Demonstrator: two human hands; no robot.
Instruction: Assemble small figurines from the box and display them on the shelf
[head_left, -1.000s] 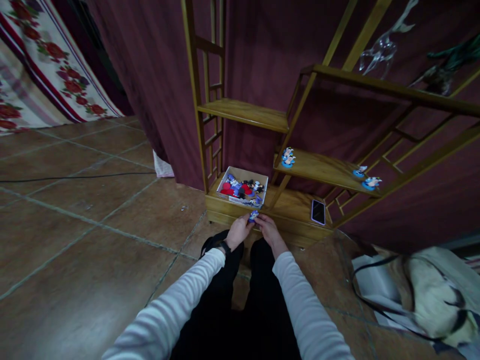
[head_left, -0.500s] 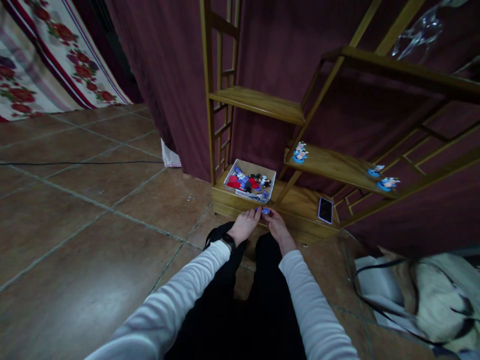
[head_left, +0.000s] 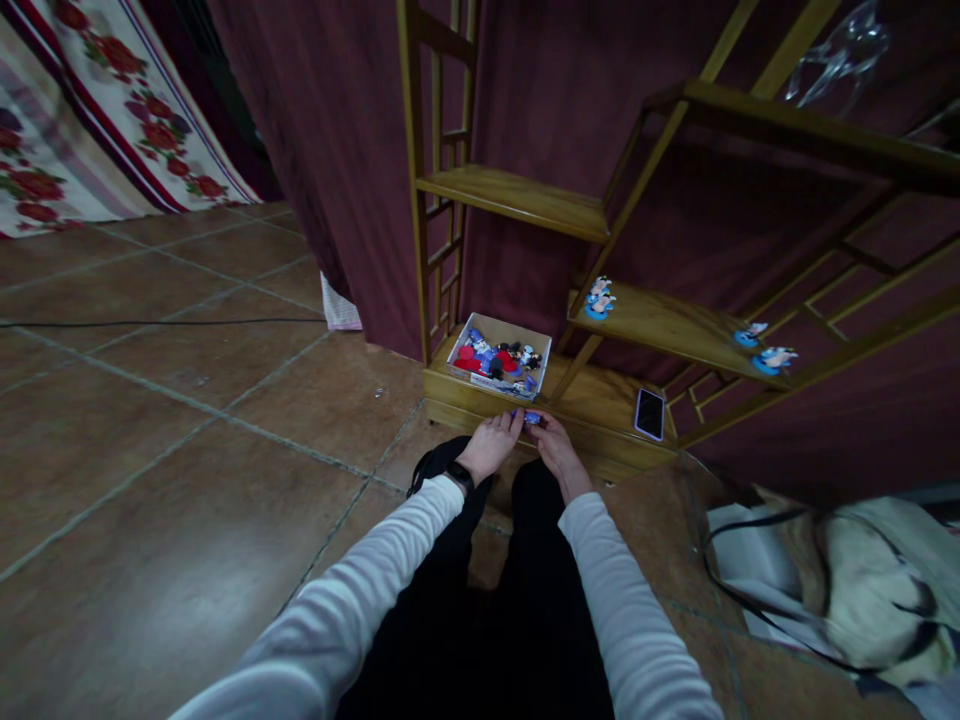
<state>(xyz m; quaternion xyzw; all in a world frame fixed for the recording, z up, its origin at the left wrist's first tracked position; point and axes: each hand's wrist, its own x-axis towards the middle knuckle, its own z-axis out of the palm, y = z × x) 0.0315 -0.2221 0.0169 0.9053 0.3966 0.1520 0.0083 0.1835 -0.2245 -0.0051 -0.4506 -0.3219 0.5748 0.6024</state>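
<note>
My left hand [head_left: 493,446] and my right hand [head_left: 555,446] meet in front of the lowest board of a wooden shelf unit [head_left: 517,198]. Their fingertips pinch a small blue and purple figure [head_left: 529,417] between them. Just behind it stands a white cardboard box [head_left: 500,356] filled with several small red, blue and black figures. A black watch sits on my left wrist.
Small blue-based figures stand on the middle shelf, one [head_left: 598,298] at its left end and two [head_left: 765,347] at its right. A phone [head_left: 649,413] lies on the bottom board. A beige bag [head_left: 847,590] lies on the tiled floor at right. Dark red curtains hang behind.
The view has shifted slightly since a second ago. Both hands stay together on the small figure at the shelf's front edge, moving a little closer to the box.
</note>
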